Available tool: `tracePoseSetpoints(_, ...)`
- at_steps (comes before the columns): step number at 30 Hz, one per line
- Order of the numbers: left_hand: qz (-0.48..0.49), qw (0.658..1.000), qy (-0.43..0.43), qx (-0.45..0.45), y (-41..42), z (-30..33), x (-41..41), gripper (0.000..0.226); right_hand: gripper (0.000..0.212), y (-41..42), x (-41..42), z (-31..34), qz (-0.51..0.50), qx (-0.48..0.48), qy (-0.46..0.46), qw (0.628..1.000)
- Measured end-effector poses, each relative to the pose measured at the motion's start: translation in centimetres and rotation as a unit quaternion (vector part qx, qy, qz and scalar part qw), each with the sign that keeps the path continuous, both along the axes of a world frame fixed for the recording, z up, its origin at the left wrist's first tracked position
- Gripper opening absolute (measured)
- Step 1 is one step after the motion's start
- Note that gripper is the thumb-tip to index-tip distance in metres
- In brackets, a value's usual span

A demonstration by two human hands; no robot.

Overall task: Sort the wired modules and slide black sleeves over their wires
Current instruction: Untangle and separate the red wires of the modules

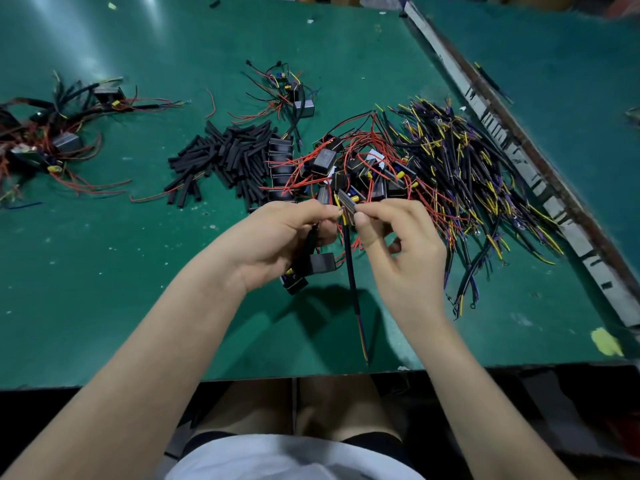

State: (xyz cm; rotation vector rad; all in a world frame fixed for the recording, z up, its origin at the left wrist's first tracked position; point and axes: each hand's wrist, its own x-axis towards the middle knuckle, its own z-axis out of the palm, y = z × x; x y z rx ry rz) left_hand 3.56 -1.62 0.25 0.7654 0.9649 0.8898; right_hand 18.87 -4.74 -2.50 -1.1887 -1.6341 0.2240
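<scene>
- Two bare hands meet above a green work mat (104, 271), just short of a tangled heap of wired modules (346, 168).
- The right hand (398, 251) pinches a small grey module (347, 205) between thumb and forefinger, its other fingers loosely curled.
- From that module a black sleeve (350, 268) hangs straight down over its wires, red and yellow strands poking out at the lower end.
- The left hand (277, 244) curls round a bunch of sleeved modules (304, 268), fingertips touching the grey module's edge.
- Open mat lies left of the hands and before them, running to the table's near edge (138, 382).
- A loose pile of matte black sleeves (221, 157), short cut tubes, lies left of the heap.
- A sprawl of thin black, yellow and purple leads (460, 174) fills the right, up to a worn striped rail (519, 147) crossing diagonally.
- Finished bundles (52, 133) sit at far left, well apart.
</scene>
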Motion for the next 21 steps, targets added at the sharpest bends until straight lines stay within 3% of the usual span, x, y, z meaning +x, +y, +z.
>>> tracePoseSetpoints(7,-0.015,0.999,0.031,0.008,0.0,0.0,0.2,0.008,0.018,0.1,-0.7,-0.2,-0.001,0.054,-0.009,0.998)
tracePoseSetpoints(10,-0.018,0.999,0.037,0.009,0.0,0.1,0.1,0.004,0.018,0.3,-0.4,-0.3,0.011,0.065,-0.056,0.996)
tracePoseSetpoints(21,-0.047,0.994,0.098,0.017,0.0,0.4,0.0,0.019,0.01,1.1,0.7,0.5,0.113,-0.01,-0.034,0.993)
